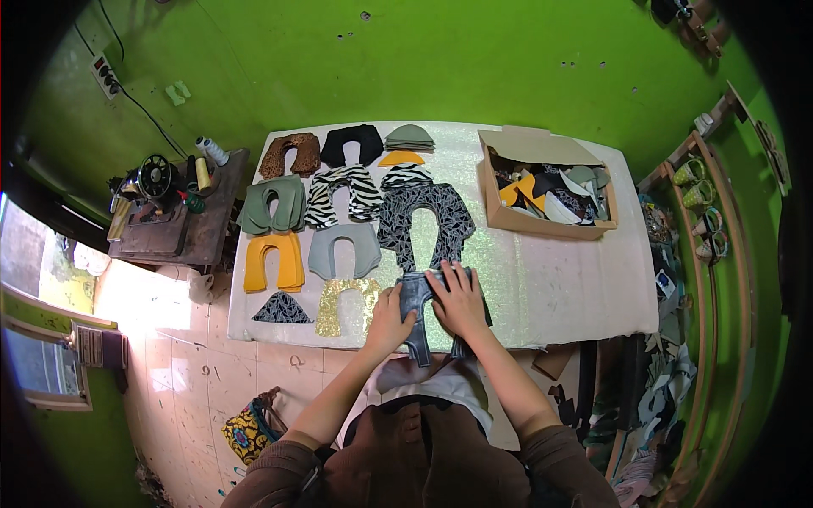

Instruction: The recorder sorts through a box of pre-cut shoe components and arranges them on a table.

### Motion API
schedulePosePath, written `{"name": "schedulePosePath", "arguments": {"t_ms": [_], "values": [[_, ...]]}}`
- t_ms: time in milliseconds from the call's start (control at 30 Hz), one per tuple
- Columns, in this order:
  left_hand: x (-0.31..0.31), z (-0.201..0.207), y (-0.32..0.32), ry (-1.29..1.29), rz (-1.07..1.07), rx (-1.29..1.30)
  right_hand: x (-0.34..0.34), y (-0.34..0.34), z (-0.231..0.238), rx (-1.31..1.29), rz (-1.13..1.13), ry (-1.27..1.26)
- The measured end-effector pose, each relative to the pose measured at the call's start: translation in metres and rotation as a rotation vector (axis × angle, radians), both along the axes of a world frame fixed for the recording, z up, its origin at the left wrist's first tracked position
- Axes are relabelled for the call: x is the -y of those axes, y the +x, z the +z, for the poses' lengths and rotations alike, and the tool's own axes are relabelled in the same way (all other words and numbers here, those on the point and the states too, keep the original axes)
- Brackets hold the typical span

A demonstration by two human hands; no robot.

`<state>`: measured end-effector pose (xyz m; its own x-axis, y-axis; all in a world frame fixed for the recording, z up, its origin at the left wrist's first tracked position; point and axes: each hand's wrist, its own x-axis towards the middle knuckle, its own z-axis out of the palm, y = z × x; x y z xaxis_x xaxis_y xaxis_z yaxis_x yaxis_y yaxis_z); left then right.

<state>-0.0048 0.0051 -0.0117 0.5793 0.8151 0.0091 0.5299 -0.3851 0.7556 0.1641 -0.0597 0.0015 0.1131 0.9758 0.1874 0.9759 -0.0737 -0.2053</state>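
some blue-grey, arch-shaped fabric [414, 294]

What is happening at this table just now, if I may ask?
A person is handling a blue-grey U-shaped cloth piece at the near edge of the table: the left hand rests on its left side, the right hand, fingers spread, across its upper part. Beyond lies a dark patterned piece; to the left are zebra-striped pieces and yellow pieces. An open box of scraps stands on the right.
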Motion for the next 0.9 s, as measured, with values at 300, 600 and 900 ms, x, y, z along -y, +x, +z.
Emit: {"name": "schedulePosePath", "arguments": {"t_ms": [300, 600, 900], "values": [[-0.001, 0.006, -0.001, 0.013, -0.02, 0.014, -0.022, 0.005, -0.023, -0.043, 0.183, -0.025], [-0.004, 0.006, 0.003, -0.027, -0.01, 0.013, -0.028, 0.014, -0.022, -0.053, 0.224, 0.028], [0.003, 0.011, 0.011, 0.225, -0.017, -0.103, -0.015, 0.004, 0.007, -0.102, 0.223, 0.011]]}}
